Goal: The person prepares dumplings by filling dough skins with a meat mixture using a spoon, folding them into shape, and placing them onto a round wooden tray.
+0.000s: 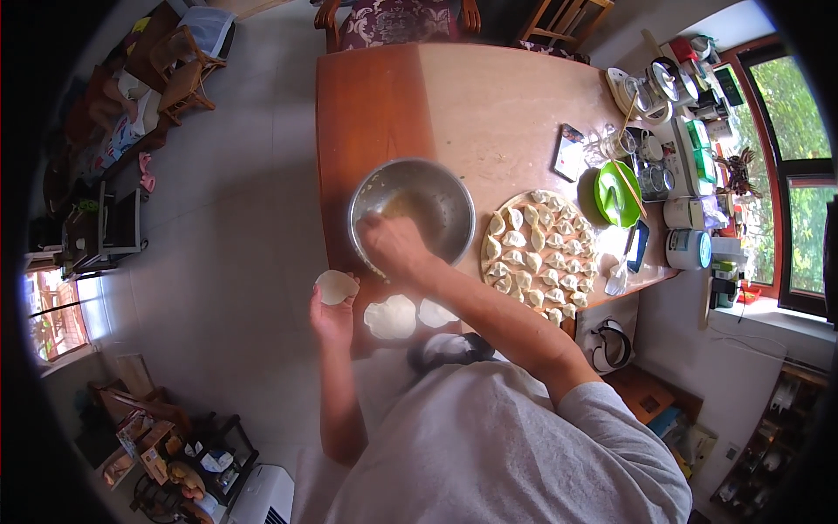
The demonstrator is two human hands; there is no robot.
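Note:
My left hand point(332, 316), palm up, holds a round dumpling wrapper point(337, 287) past the table's near left edge. Inside the large stainless steel bowl point(452, 209) is my right hand point(393, 245), fingers curled at the bowl's left side. Whether it grips anything there is hidden. Some pale wet residue clings to the bowl wall, and a little brownish liquid point(411, 205) shows at the bottom. Two stacks or sheets of wrappers, a left wrapper point(391, 317) and a right wrapper point(437, 313), lie between the bowl and my body. Folded dumplings point(533, 262) cover a round tray point(488, 259) to the right.
A green bowl point(607, 196) with chopsticks point(630, 190) across it stands beyond the tray. Nearby are a phone point(568, 152), glass mugs point(655, 180), a kettle point(661, 82) and a white tub point(687, 249). A chair point(399, 25) faces the far table edge. Another person point(105, 108) sits far left.

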